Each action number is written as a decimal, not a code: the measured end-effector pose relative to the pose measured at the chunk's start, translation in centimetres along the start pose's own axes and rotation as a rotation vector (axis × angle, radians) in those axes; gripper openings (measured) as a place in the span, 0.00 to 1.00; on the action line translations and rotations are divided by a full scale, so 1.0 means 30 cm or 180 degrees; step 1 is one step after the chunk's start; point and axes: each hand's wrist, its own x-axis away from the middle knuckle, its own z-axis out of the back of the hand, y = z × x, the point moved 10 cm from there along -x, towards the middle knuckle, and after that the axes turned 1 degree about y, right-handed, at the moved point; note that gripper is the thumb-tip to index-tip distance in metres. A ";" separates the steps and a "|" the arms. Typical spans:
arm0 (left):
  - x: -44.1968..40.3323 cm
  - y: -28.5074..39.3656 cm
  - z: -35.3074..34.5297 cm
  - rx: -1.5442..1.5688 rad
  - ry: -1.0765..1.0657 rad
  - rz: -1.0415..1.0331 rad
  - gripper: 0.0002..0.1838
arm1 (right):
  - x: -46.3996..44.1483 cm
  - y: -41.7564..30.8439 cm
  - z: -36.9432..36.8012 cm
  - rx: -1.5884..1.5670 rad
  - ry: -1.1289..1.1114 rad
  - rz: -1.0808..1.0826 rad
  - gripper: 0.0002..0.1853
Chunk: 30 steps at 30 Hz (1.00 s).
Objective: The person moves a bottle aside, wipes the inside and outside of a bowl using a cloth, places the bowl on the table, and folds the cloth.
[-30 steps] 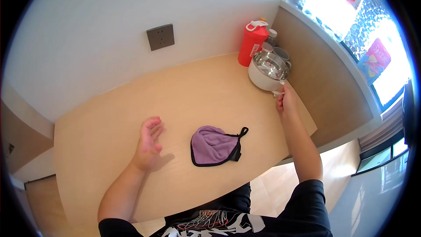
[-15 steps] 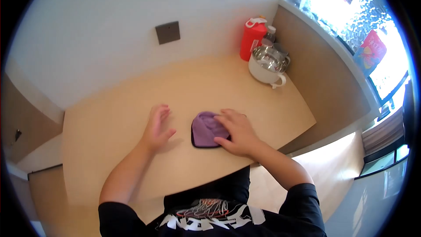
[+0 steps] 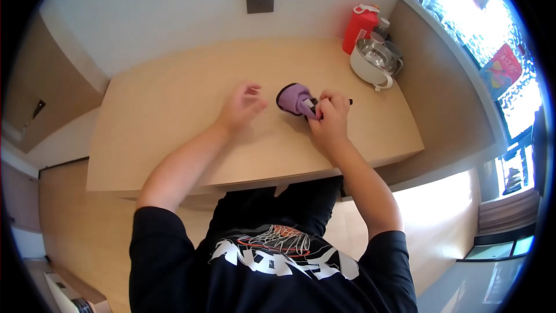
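A purple cloth (image 3: 293,99) with black edging is bunched up above the middle of the wooden table (image 3: 185,93). My right hand (image 3: 331,117) is closed on its right end, where a white tag and a black loop show. To the left of the cloth, my left hand (image 3: 243,106) is apart from it, empty, with its fingers spread and slightly curled.
At the back right stand a white pot with a steel inside (image 3: 370,68), a red bottle (image 3: 359,30) and small jars (image 3: 381,28). A wooden partition (image 3: 446,87) borders the table's right side. A socket plate (image 3: 260,2) is on the wall.
My right hand has let go of the pot's handle, come down to the cloth and gripped it, bunching it. My left hand has moved nearer to the cloth. The camera view has tilted downward.
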 end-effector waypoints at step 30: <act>0.248 0.001 -0.222 0.1291 0.1127 0.1824 0.15 | 0.283 0.254 -0.200 -0.3605 -0.2455 -0.4808 0.11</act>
